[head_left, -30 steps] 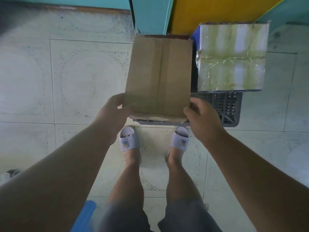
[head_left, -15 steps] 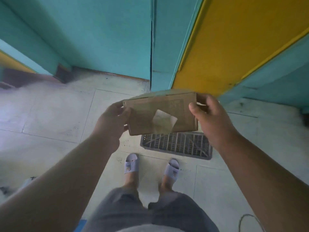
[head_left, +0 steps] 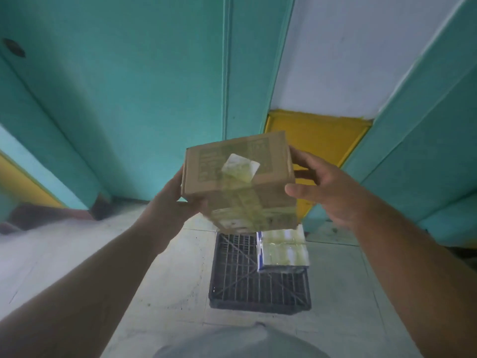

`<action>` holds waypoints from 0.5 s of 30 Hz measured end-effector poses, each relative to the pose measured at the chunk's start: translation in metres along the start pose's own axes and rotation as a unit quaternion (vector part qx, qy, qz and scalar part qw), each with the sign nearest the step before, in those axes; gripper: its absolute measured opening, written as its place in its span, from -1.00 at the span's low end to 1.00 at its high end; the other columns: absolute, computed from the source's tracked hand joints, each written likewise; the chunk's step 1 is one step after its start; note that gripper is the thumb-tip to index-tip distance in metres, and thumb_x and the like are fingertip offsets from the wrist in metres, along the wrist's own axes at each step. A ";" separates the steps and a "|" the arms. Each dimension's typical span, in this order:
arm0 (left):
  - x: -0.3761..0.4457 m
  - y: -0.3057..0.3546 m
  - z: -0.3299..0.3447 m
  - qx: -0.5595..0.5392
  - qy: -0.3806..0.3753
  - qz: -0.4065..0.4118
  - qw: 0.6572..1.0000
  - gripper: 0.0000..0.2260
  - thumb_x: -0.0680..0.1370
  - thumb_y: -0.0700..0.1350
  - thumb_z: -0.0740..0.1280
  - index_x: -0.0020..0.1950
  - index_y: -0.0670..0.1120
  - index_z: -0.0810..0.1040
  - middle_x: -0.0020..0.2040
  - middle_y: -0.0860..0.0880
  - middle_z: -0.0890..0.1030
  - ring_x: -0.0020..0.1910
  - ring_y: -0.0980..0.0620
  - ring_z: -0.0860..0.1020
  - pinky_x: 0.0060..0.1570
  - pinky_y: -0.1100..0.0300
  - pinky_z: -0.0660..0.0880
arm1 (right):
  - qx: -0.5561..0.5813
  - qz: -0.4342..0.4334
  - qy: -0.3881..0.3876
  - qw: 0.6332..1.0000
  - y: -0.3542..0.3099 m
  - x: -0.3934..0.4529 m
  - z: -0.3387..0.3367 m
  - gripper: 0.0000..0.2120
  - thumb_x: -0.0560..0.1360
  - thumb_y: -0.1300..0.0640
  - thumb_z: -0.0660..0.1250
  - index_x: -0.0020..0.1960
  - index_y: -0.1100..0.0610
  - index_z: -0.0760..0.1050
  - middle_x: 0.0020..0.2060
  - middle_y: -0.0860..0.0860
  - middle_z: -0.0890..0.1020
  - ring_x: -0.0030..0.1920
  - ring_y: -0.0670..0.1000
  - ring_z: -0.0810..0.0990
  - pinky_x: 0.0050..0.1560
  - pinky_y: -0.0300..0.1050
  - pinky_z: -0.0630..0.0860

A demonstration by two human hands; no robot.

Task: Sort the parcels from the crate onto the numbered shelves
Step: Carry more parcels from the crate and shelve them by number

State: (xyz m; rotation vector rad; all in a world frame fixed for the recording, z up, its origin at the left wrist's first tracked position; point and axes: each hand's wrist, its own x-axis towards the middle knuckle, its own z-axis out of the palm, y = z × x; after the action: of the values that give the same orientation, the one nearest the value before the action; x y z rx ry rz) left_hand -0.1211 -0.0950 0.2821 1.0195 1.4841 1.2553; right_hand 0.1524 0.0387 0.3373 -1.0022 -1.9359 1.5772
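I hold a brown cardboard parcel [head_left: 237,177] at chest height, tilted, with yellowish tape and a square pale sticker on its near face. My left hand [head_left: 175,200] grips its left side and underside. On the parcel's right edge rests my right hand [head_left: 327,187], fingers spread, thumb and fingertips touching it. Below on the floor stands the black plastic crate [head_left: 258,293]. A second parcel [head_left: 284,251], blue and wrapped in clear tape, lies in the crate's far right corner. No numbered shelf is in view.
A teal wall with a vertical pillar [head_left: 247,73] rises straight ahead. A yellow panel [head_left: 317,135] sits behind the parcel, with white wall above it. Pale tiled floor [head_left: 103,254] surrounds the crate.
The parcel has been lifted out of the crate and turned, its taped end now tipped toward me. My head has tilted up from the floor to the wall. My right hand's grip has loosened.
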 end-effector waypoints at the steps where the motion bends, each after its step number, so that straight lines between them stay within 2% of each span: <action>1: 0.003 0.006 -0.005 -0.002 0.027 0.008 1.000 -0.42 0.51 -0.38 0.36 0.37 0.19 0.50 0.13 0.06 0.66 -0.01 0.14 0.60 -0.02 0.18 0.49 | -0.008 -0.011 0.024 1.000 -0.005 -0.001 0.007 -0.09 0.23 -0.14 0.58 0.52 -0.15 0.33 0.36 -0.24 0.51 0.31 -0.05 0.54 0.19 -0.02 0.55; 4: 0.009 0.020 -0.020 0.017 0.096 0.014 0.995 -0.78 0.43 0.03 0.40 0.04 0.29 0.62 -0.04 0.12 0.68 -0.11 0.07 0.57 -0.04 0.07 0.48 | -0.001 -0.031 0.089 0.996 -0.015 -0.001 0.023 -0.11 0.19 -0.30 0.60 0.46 -0.31 0.35 0.37 -0.22 0.51 0.38 0.02 0.47 0.34 0.27 0.44; 5: 0.010 0.024 -0.025 0.023 0.108 0.015 0.994 -0.83 0.40 0.11 0.38 -0.03 0.28 0.63 -0.08 0.12 0.68 -0.15 0.06 0.57 -0.03 0.03 0.51 | 0.010 -0.031 0.098 0.995 -0.018 0.000 0.028 -0.11 0.18 -0.35 0.59 0.45 -0.33 0.35 0.38 -0.19 0.50 0.40 0.05 0.46 0.35 0.32 0.41; 8: 0.012 0.040 -0.037 0.031 0.115 0.014 0.993 -0.73 0.33 0.27 0.38 -0.04 0.23 0.67 -0.13 0.07 0.71 -0.17 0.04 0.61 0.09 -0.13 0.56 | 0.054 -0.032 0.105 0.993 -0.026 0.001 0.044 -0.07 0.23 -0.29 0.60 0.51 -0.28 0.28 0.39 -0.07 0.52 0.35 0.08 0.53 0.29 0.23 0.51; 10: 0.013 0.049 -0.043 0.035 0.109 0.015 0.993 -0.69 0.30 0.32 0.38 -0.05 0.25 0.68 -0.14 0.07 0.72 -0.13 0.01 0.66 0.12 -0.17 0.58 | 0.062 -0.034 0.114 0.991 -0.029 0.000 0.054 -0.10 0.30 -0.16 0.58 0.55 -0.22 0.24 0.34 -0.02 0.56 0.30 0.08 0.58 0.23 0.15 0.56; 12: 0.016 0.056 -0.047 0.017 0.095 0.017 0.995 -0.75 0.33 0.31 0.40 -0.07 0.29 0.69 -0.09 0.08 0.73 -0.03 -0.03 0.69 0.15 -0.17 0.58 | 0.091 -0.030 0.134 0.986 -0.029 -0.001 0.060 -0.19 0.37 -0.04 0.56 0.53 -0.16 0.29 0.29 0.06 0.60 0.25 0.11 0.62 0.18 0.14 0.59; 14: 0.017 0.062 -0.051 -0.014 0.044 0.023 0.999 -0.76 0.42 0.21 0.42 0.06 0.27 0.68 0.01 0.07 0.72 0.08 -0.06 0.67 0.19 -0.15 0.56 | 0.152 -0.026 0.157 0.975 -0.032 -0.003 0.061 -0.30 0.42 0.08 0.55 0.49 -0.09 0.37 0.25 0.13 0.62 0.22 0.16 0.64 0.10 0.13 0.62; 15: 0.017 0.062 -0.053 -0.023 0.004 0.023 0.999 -0.65 0.42 0.18 0.43 0.20 0.25 0.63 0.09 0.04 0.71 0.13 -0.07 0.66 0.21 -0.13 0.55 | 0.181 -0.026 0.172 0.968 -0.036 -0.005 0.061 -0.35 0.43 0.11 0.52 0.47 -0.07 0.41 0.23 0.15 0.63 0.20 0.17 0.65 0.05 0.11 0.63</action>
State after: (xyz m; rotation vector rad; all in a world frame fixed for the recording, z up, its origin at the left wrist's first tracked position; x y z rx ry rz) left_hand -0.1749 -0.0823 0.3449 1.0255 1.4381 1.3218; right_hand 0.1020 -0.0068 0.3575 -0.9807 -1.3707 1.5364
